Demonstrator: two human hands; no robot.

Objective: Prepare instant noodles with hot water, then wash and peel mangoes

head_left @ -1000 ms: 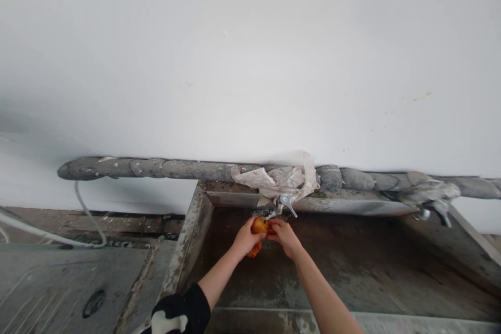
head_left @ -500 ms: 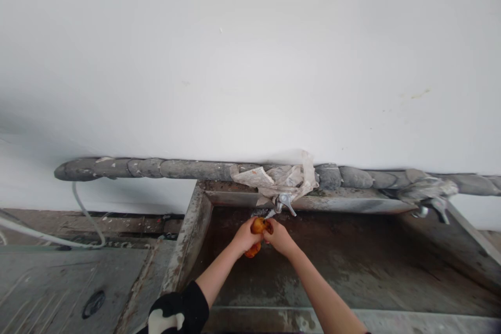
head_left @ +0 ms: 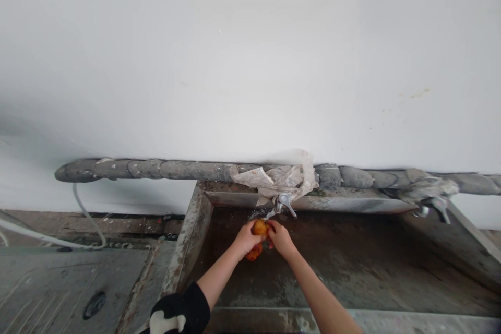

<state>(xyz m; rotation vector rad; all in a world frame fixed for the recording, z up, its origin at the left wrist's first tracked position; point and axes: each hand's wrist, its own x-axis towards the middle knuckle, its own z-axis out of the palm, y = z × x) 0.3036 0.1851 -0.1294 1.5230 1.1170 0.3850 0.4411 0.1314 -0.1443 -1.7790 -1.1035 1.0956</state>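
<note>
My left hand (head_left: 246,238) is closed around a round orange-yellow fruit (head_left: 259,227), whose exact kind I cannot make out. At the fruit's right side my right hand (head_left: 279,238) is closed, its fingertips pressed to the edge. A bit of reddish stuff shows under those fingertips. Below my left hand, a second orange-red piece (head_left: 253,252) is partly covered by the fingers; whether it is held or lies lower down is unclear. Water runs from the metal tap (head_left: 284,202) right beside the fruit.
Both hands are over a long, stained sink trough (head_left: 313,282). A wrapped grey pipe (head_left: 195,170) runs along the white wall, with torn plastic (head_left: 285,177) around the tap. Farther right is a second tap (head_left: 440,207). A pale hose (head_left: 84,209) hangs at the left.
The fruit has turned in my hands, its dark opening no longer facing up. My right fingers have shifted slightly along its side. Water splashes more visibly to the left of the tap.
</note>
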